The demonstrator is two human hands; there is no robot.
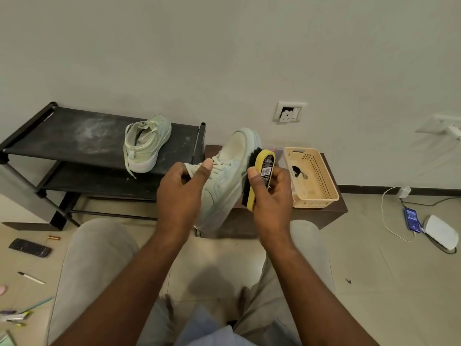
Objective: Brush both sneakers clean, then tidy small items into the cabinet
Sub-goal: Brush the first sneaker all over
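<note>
Hands: left [180, 193] grips pale sneaker [224, 176]; right [270, 196] holds yellow brush [262, 176].

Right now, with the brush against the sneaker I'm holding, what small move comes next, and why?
Probably draw the brush along the side of the held sneaker, toward its toe. The right hand grips the brush with its bristles against that side, and the left hand holds the shoe by its lace area, so a stroke is set up. The other sneaker waits on the rack.
</note>
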